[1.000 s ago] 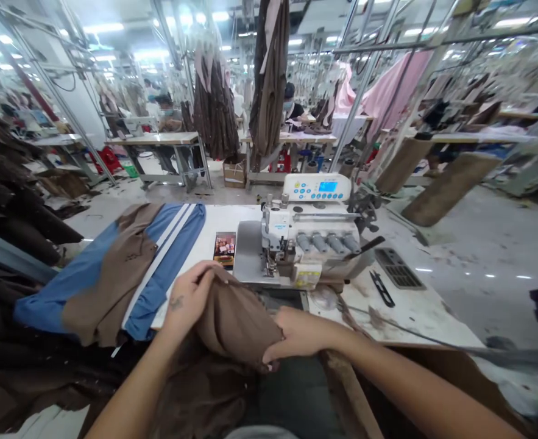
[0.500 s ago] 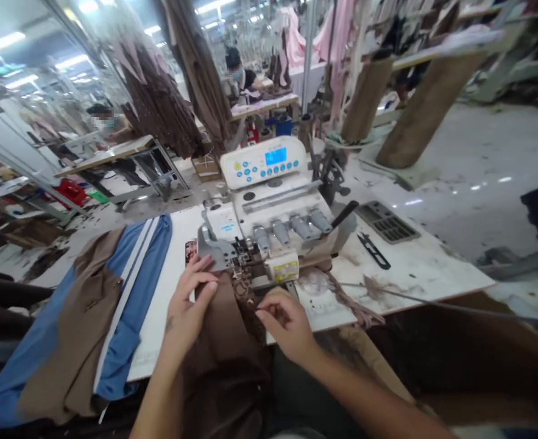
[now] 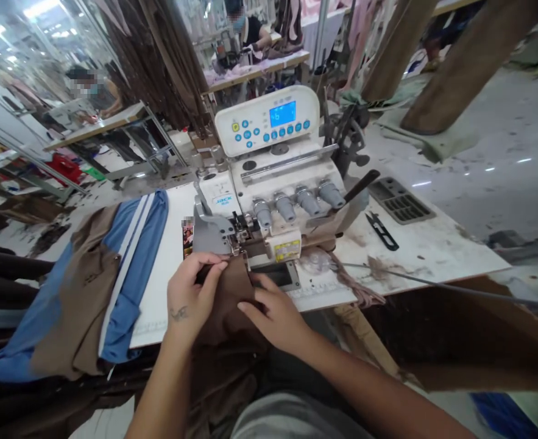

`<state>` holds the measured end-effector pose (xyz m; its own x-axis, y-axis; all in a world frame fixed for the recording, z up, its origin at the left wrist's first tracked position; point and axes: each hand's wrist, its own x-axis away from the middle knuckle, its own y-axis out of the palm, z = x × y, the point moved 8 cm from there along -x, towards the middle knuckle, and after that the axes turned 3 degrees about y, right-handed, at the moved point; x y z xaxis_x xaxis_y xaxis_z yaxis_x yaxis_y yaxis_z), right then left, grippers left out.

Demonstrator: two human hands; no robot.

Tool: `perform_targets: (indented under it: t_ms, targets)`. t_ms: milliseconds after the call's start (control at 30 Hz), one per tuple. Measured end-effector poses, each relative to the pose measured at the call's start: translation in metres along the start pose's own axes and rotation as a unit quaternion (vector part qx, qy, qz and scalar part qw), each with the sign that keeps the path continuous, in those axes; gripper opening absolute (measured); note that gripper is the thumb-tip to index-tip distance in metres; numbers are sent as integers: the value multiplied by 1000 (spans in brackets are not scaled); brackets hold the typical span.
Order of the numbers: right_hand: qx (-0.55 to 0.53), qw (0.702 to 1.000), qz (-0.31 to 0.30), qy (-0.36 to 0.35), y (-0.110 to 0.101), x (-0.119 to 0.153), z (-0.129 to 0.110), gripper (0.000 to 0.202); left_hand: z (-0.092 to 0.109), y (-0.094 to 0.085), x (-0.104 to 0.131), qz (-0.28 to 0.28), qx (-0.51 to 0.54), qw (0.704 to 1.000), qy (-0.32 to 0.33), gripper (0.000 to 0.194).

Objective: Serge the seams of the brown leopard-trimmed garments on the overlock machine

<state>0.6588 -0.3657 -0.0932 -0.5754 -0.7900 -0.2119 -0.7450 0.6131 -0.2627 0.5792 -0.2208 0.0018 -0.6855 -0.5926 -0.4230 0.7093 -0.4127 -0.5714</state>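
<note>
Head view: left thumb and forefinger pinch the upper edge of brown cloth [image 3: 234,289]; that left hand [image 3: 189,299] sits at the cloth's left side. Right hand [image 3: 278,314] lies against the right side, thumb on top, fingers loosely spread near the edge; cannot tell whether they grip. Cloth runs from the lap up to the front of the sewing machine [image 3: 291,177], its top edge close by the presser foot [image 3: 236,242]; whether it lies under the foot, cannot tell.

Handling, my judgement: keep edges level and layers flat, guide lightly from both sides rather than pull, fingertips clear of the needle, slack in the hanging part.

Farther out: phone [image 3: 187,238] beside the machine, blue-and-brown garment [image 3: 79,286] at left, thread snips [image 3: 382,231] and grey tray [image 3: 401,200] at right on the worktable [image 3: 456,262].
</note>
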Motion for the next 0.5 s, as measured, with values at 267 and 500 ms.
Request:
perform_targets:
  t_ms: [267,500]
  targets:
    - [-5,996,-64,-60,13,12,4,54,-12,-4,-14,-20,-44,999,10,12]
    - [-11,998,-34,-48,8,7,2,50,-37,10,-39,-67,13,996,-54,24]
